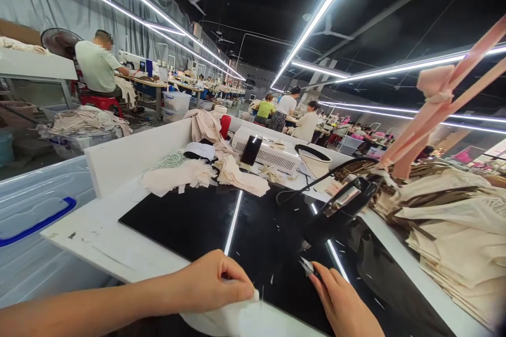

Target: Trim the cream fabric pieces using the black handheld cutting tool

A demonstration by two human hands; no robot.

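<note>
My left hand [217,281] is closed in a pinch on the edge of a piece of white fabric [221,321] at the table's near edge. The rest of the fabric hangs down below the hand, blurred and partly out of frame. To the right, my right hand [346,300] is wrapped round small thread snips [307,266]. Their metal blades point up and left, apart from the fabric. Under both hands lies a glossy black board [269,253] dotted with thread scraps. A black handheld tool [336,210] with a cable hangs on pink elastic straps [435,92] just beyond the snips.
Cream garments [462,231] are stacked at the right. At the back of the white table [114,242] are pale fabric pieces [177,176], a phone [251,150] and a white vented box [272,150]. A clear bin [43,221] stands left. Other people work farther off.
</note>
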